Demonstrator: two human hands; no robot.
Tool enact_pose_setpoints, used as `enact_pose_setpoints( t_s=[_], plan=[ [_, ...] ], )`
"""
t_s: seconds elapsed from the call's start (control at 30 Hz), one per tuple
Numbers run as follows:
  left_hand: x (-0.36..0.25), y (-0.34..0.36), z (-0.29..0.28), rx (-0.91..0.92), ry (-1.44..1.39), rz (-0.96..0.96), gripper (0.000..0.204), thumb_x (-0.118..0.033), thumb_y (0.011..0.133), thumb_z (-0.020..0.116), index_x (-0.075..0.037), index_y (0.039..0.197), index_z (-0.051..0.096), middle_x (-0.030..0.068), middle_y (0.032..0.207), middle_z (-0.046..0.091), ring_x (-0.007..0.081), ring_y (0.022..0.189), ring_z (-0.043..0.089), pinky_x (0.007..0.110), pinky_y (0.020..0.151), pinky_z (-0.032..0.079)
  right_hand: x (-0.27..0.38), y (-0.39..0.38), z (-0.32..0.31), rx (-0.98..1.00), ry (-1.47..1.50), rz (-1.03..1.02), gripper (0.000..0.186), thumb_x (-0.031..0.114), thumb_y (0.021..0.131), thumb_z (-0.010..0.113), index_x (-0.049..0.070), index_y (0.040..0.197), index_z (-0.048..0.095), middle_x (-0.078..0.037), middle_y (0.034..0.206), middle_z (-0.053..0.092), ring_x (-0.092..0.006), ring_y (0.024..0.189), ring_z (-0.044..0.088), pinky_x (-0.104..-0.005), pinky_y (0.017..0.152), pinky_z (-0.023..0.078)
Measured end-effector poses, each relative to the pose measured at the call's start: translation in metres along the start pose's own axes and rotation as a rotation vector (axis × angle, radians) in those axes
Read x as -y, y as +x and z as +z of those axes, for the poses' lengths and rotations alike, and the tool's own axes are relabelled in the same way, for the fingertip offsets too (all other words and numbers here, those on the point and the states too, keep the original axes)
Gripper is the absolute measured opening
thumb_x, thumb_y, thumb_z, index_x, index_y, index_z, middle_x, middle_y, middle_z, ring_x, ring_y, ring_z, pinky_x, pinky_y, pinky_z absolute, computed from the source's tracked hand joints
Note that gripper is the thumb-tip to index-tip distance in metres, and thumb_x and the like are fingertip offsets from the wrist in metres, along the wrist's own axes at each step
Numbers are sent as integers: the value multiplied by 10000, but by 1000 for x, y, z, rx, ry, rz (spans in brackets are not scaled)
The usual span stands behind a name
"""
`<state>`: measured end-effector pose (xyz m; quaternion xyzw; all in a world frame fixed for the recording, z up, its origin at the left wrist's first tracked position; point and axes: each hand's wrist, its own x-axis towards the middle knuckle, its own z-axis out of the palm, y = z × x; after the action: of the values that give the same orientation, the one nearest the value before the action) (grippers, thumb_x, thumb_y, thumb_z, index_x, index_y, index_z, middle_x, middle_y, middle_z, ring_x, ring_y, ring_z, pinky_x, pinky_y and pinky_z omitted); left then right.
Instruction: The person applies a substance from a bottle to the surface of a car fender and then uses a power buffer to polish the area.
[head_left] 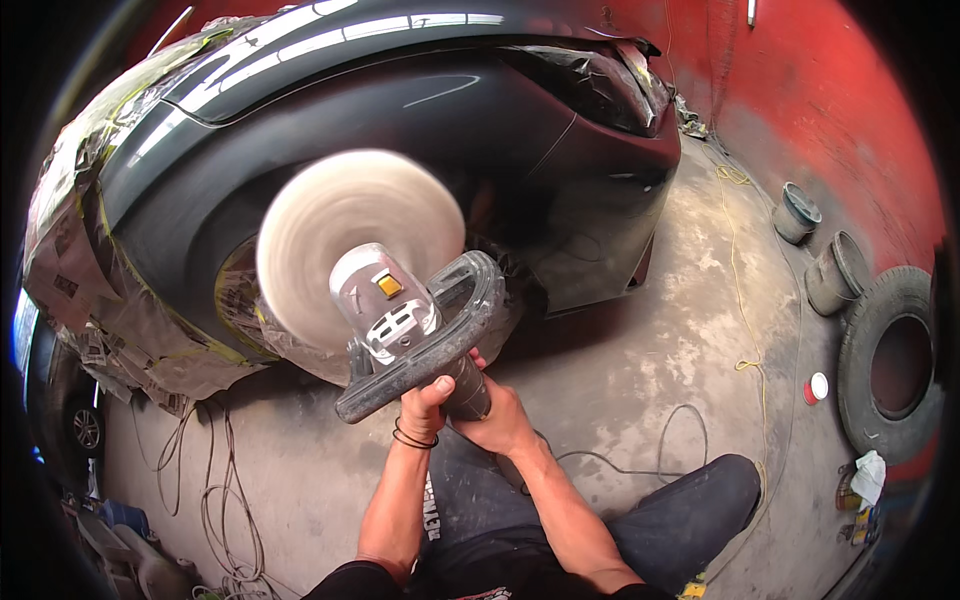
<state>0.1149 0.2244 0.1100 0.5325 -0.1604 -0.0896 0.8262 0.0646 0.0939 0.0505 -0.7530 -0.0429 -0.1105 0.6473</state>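
Note:
A power polisher (398,335) with a grey body, a yellow switch and a black loop handle is in front of me. Its large round white buffing pad (310,210) shows blurred rings and overlaps the dark car fender (420,110); contact with the paint cannot be made out. My left hand (428,402) is closed on the polisher at the base of its rear grip, thumb up. Around the rear end of the same grip my right hand (495,420) is wrapped. Some fingers of both hands are hidden behind the tool.
Masking paper (85,270) covers the car's left part; clear film lies over the headlight opening (590,85). Cables (225,490) lie on the floor at left, a yellow cord (742,300) at right. Buckets (838,272) and a tire (888,360) stand by the red wall.

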Motion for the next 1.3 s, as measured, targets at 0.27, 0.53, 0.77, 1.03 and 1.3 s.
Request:
enact_pose_setpoints(
  t_s=[0.27, 0.53, 0.77, 1.03, 1.3],
  plan=[
    [48, 15, 63, 148, 22, -138, 543, -188, 859, 840, 16, 1339, 688, 133, 1194, 759, 243, 1083, 746, 408, 987, 599, -12, -30, -69, -62, 133, 182, 421, 114, 812, 884, 28, 1203, 753, -98, 1101, 823, -222, 1060, 787, -380, 906, 604],
    [42, 46, 165, 337, 53, -71, 589, -274, 839, 928, -16, 1290, 652, 53, 1117, 729, 151, 1000, 677, 332, 930, 565, 42, -55, -134, -306, 444, 272, 134, 26, 841, 736, 4, 967, 694, -51, 714, 650, -185, 579, 649, -330, 530, 517],
    [-6, 32, 199, 210, -304, -63, 444, -263, 928, 840, 5, 1218, 638, 93, 1027, 721, 188, 907, 748, 351, 790, 630, 149, -57, -173, -139, 153, 430, 149, 24, 830, 736, -24, 949, 661, -75, 717, 640, -175, 540, 614, -335, 497, 510],
    [-53, 30, 208, 127, -446, 24, 340, -257, 978, 794, 6, 1152, 667, 91, 1001, 726, 197, 892, 772, 348, 765, 645, 222, -38, -179, -26, -80, 486, 139, 48, 833, 790, -9, 895, 679, -59, 685, 648, -165, 531, 618, -325, 503, 497],
    [-75, 60, 215, 125, -467, 83, 368, -319, 973, 805, -9, 1123, 676, 85, 963, 736, 174, 831, 756, 333, 732, 629, 243, -5, -186, -19, -116, 461, 152, 111, 854, 814, 3, 887, 713, -28, 707, 664, -123, 554, 625, -299, 507, 500]
  ],
)
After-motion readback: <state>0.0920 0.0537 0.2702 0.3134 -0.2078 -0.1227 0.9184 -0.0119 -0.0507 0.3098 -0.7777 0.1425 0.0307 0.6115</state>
